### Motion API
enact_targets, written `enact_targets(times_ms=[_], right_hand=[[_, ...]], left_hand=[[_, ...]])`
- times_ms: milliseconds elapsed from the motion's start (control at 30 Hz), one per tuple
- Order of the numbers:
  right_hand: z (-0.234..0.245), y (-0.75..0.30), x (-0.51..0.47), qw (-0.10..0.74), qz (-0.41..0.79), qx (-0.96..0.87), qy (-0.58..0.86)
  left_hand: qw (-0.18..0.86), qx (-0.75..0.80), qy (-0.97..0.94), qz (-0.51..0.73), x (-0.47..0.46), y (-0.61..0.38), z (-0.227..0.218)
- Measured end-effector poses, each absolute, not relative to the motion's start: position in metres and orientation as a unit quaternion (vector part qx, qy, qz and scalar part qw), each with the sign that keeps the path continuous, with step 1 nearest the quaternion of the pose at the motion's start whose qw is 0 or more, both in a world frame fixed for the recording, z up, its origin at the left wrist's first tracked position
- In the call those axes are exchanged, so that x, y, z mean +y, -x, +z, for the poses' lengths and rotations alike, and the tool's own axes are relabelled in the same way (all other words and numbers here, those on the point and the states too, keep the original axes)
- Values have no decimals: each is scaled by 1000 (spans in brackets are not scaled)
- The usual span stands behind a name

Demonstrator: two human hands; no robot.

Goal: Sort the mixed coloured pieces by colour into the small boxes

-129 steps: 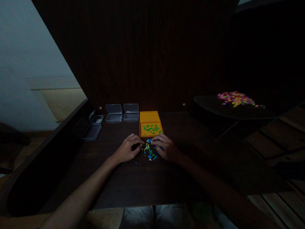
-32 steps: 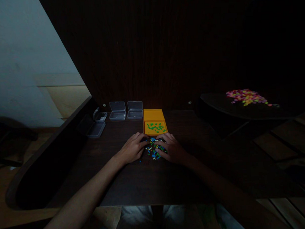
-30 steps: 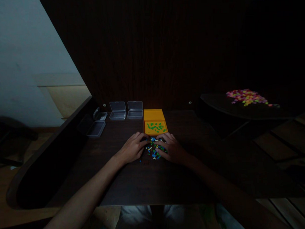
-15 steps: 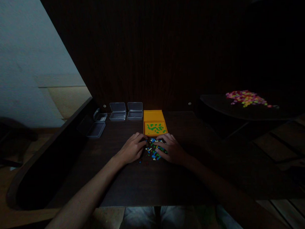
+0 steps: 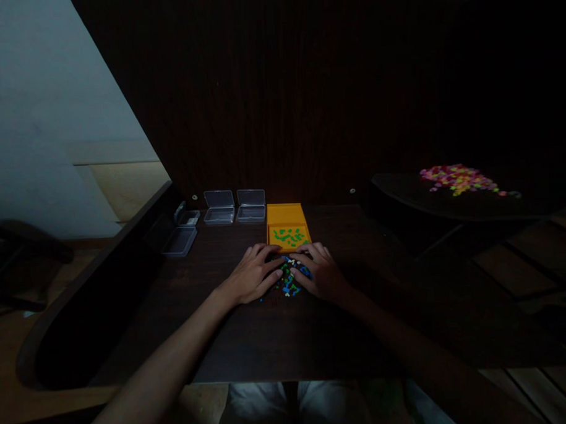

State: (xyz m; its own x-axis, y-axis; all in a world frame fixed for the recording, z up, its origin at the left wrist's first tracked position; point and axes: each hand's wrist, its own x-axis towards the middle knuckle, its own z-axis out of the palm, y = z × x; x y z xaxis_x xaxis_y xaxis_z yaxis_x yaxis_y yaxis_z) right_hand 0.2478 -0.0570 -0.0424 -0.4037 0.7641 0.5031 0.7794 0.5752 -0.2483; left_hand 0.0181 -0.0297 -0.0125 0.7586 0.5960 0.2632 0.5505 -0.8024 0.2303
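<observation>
Small blue, green, white and yellow pieces (image 5: 291, 287) lie in a loose pile on the dark table. My left hand (image 5: 253, 276) rests at the pile's left side, fingers spread and reaching over its edge. From the right, my right hand (image 5: 323, 275) touches the pile with its fingers apart. Just beyond the fingertips stands an open yellow box (image 5: 283, 213), its lid tipped back. Green pieces (image 5: 291, 238) are scattered in its tray. Whether a tiny piece sits under any fingertip is too dim to make out.
Two open clear plastic cases (image 5: 219, 215) (image 5: 251, 213) stand left of the yellow box. Another open clear case (image 5: 180, 241) lies farther left by the raised side panel (image 5: 95, 280). On a curved shelf (image 5: 403, 198) at right is a heap of pink and yellow pieces (image 5: 461, 180).
My left hand has shifted right, its fingers now farther over the pile. My right hand has moved slightly, and the two hands' fingertips are closer together.
</observation>
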Motion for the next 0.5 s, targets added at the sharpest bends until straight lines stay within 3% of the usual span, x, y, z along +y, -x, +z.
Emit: enact_targets(times_ms=[500], right_hand=[[-43, -248, -58, 258, -15, -855, 450]], left_hand=[[63, 302, -937, 162, -29, -14, -15]])
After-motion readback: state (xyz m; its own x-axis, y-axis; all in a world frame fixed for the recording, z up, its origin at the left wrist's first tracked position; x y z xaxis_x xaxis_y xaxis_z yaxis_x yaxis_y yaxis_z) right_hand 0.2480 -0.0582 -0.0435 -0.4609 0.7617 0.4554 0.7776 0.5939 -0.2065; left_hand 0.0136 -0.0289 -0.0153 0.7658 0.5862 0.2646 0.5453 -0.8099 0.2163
